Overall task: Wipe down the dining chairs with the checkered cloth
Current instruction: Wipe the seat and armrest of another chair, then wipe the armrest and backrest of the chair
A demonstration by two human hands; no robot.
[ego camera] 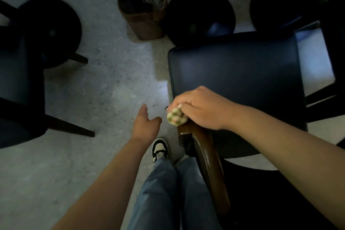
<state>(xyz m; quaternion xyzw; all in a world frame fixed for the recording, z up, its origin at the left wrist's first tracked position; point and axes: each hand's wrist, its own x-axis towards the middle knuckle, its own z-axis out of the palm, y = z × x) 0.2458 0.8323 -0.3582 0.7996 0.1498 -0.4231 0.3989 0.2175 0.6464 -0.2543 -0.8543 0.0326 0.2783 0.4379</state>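
Observation:
A dining chair with a dark blue seat [237,73] stands right in front of me, its brown wooden backrest rail [209,160] nearest to me. My right hand [201,108] grips the bunched green-and-white checkered cloth [176,115] and holds it against the left end of that rail. My left hand [145,123] hangs in the air to the left of the chair, fingers relaxed, holding nothing. A second dark chair [20,87] stands at the far left.
A brown waste bin [143,20] with a plastic liner stands on the pale speckled floor ahead. Two round black table bases [201,11] sit behind the chair, a third at the left. My sneaker [160,148] and jeans are below.

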